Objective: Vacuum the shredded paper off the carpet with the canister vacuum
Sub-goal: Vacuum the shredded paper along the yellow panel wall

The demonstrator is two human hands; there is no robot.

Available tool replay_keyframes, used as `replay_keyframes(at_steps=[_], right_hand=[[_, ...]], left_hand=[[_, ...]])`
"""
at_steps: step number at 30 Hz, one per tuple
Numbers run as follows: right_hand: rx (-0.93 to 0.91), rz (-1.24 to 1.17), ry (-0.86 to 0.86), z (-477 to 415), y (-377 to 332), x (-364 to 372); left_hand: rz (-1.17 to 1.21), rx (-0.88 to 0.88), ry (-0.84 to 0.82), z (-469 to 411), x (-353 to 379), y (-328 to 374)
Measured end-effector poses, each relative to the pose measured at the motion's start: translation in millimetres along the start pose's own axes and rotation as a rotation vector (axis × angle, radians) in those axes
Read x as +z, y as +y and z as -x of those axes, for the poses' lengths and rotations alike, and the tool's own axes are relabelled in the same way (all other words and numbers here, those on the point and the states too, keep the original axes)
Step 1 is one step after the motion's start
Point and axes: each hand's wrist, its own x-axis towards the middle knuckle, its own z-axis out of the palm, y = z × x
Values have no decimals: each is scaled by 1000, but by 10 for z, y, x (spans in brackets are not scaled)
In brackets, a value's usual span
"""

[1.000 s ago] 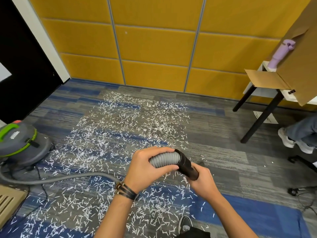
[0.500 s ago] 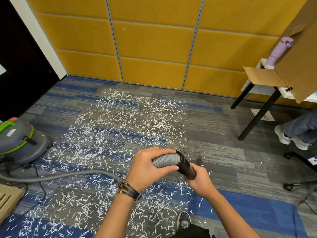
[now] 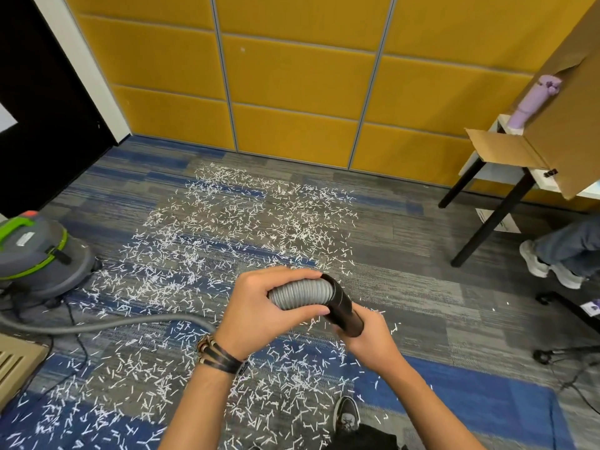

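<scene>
— While the left hand (image 3: 259,306) curls round the ribbed hose (image 3: 302,295), where's the right hand (image 3: 370,336)?
— Fingers wrapped on the black cuff (image 3: 344,308), both held above the carpet (image 3: 406,287).
— Room?
— Ahead, shredded paper (image 3: 243,228) spreads toward the yellow wall (image 3: 292,92); canister vacuum (image 3: 39,251) at left edge, table leg (image 3: 487,228) right.

Yellow padded wall (image 3: 292,92) (grey seams), black-legged table (image 3: 493,219).

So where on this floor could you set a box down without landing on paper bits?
The grey carpet between the shredded paper and the black table legs is nearly bare, as is the far corner below the yellow wall by the dark doorway. The middle and near left are crowded with shreds, the hose and the canister vacuum.
</scene>
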Motion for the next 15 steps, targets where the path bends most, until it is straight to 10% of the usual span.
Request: replay_keyframes(at_steps=[15], right_hand=[[-7, 133, -11, -5, 81, -245]], left_hand=[[39, -43, 12, 30, 154, -16]])
